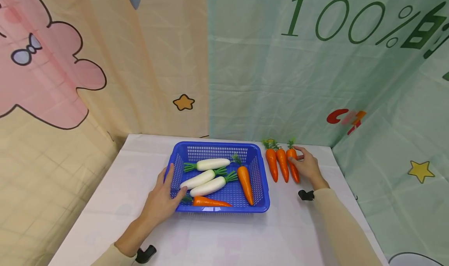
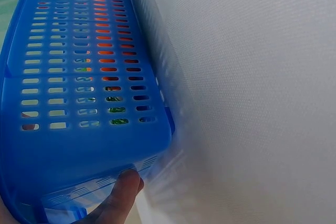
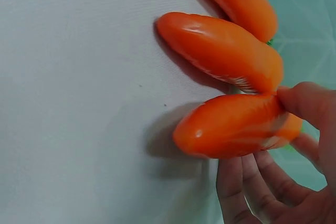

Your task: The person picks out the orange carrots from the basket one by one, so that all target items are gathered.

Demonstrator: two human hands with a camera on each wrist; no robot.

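My left hand [image 1: 158, 201] holds the blue basket [image 1: 224, 210] at its left side, thumb over the front left corner of the rim. Against the basket's outer wall, one finger [image 2: 123, 192] shows in the left wrist view. Three white radishes with green tops, one of them the rear radish [image 1: 214, 164], lie inside with an upright-lying carrot [image 1: 245, 184] and a crosswise front carrot [image 1: 210, 202]. Right of the basket, my right hand [image 1: 309, 167] pinches the rightmost carrot [image 3: 226, 129] near its leafy end, between thumb and fingers. Its tip hangs over its own shadow.
Two more carrots, a middle one [image 1: 282, 164] and a left one [image 1: 271, 164], lie side by side between basket and right hand. The white table [image 1: 217, 242] meets a printed curtain [image 1: 242, 82] behind. A green curtain [image 1: 396, 172] hangs along the right.
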